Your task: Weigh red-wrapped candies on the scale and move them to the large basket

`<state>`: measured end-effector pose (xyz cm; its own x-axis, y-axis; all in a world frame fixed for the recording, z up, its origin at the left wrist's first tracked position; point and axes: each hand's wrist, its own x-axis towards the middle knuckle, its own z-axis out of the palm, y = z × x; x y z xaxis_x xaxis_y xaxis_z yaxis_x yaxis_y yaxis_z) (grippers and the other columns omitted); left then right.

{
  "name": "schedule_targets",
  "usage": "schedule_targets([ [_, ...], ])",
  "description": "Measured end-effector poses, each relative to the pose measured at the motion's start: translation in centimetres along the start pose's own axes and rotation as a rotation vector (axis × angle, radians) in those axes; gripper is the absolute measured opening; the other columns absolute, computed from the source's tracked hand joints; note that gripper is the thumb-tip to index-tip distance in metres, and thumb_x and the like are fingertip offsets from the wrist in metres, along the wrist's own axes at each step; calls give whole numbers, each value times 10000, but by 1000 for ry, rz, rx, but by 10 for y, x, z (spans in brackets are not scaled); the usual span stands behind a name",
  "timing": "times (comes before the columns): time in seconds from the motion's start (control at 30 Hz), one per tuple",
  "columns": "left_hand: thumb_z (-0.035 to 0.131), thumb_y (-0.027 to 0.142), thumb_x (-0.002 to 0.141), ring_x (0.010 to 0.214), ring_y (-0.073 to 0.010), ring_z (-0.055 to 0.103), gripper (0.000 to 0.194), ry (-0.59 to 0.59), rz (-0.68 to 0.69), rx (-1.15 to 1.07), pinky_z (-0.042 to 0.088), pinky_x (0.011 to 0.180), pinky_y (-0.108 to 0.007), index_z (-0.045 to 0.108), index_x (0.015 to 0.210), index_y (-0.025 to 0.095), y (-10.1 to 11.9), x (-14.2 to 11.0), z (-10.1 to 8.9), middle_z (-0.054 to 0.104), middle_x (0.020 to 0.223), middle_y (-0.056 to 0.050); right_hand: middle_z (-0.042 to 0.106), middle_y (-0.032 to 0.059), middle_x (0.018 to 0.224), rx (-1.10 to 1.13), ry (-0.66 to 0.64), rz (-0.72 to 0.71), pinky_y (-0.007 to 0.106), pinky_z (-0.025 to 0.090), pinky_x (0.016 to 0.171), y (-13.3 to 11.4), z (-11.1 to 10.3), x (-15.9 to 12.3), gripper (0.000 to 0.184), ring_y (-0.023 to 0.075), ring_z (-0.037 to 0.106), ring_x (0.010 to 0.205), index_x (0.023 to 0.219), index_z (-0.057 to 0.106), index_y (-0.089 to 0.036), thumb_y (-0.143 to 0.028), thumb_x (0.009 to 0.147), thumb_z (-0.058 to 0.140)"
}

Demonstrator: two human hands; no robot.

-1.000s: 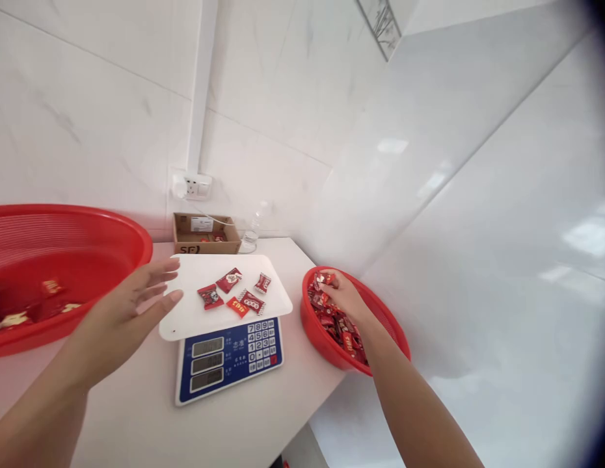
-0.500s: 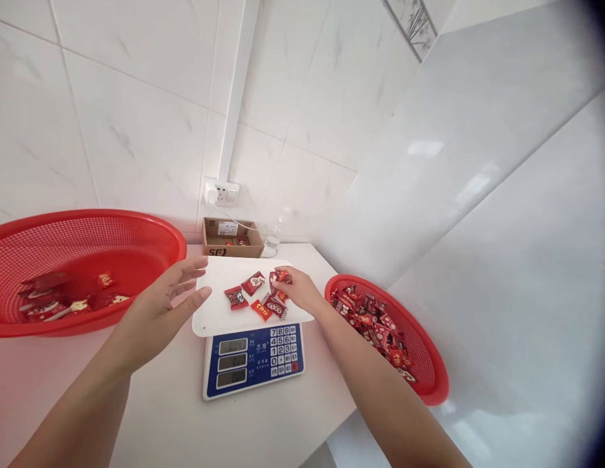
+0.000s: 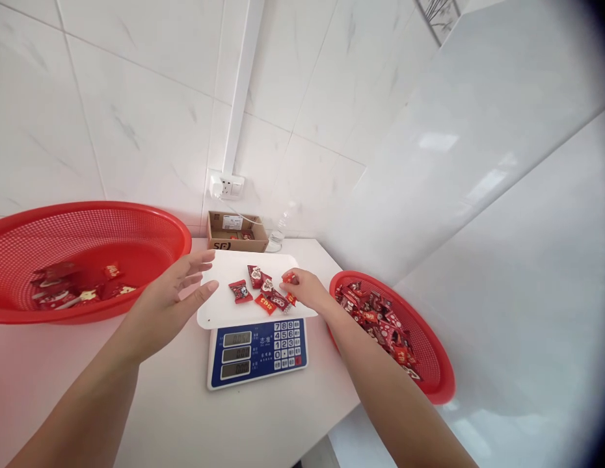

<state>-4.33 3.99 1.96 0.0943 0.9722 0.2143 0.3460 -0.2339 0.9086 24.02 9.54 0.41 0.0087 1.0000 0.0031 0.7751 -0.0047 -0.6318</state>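
Note:
A blue electronic scale with a white tray stands on the white table. Several red wrapped candies lie on the tray. My right hand rests at the tray's right edge with a red candy pinched in its fingertips. My left hand hovers at the tray's left edge, fingers spread, holding nothing. A small red basket full of candies sits to the right of the scale.
A large red basket with a few candies stands at the left. A small cardboard box and a clear bottle stand against the tiled wall under a power socket. The table edge runs close to the small basket.
My right hand left the small basket, carried candy to the scale tray and now sits at its right edge. My left hand stayed beside the tray. The view shifted slightly.

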Motion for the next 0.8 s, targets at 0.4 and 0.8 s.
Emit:
schedule_targets([
  [0.4, 542, 556, 808, 1229, -258, 520, 485, 17, 27, -12, 448, 1017, -441, 490, 1236, 335, 1, -2, -2, 528, 1362, -25, 647, -6, 728, 112, 77, 24, 273, 469, 658, 2, -24, -41, 415, 140, 596, 654, 1134, 604, -191, -424, 792, 582],
  [0.8, 561, 498, 813, 1217, -252, 531, 465, 34, 59, -8, 481, 984, -429, 513, 1231, 301, 7, -3, 1, 549, 1329, -66, 707, 60, 978, 366, 556, 375, 365, 509, 818, 78, -51, -139, 594, 242, 648, 927, 1139, 640, -211, -501, 625, 701],
])
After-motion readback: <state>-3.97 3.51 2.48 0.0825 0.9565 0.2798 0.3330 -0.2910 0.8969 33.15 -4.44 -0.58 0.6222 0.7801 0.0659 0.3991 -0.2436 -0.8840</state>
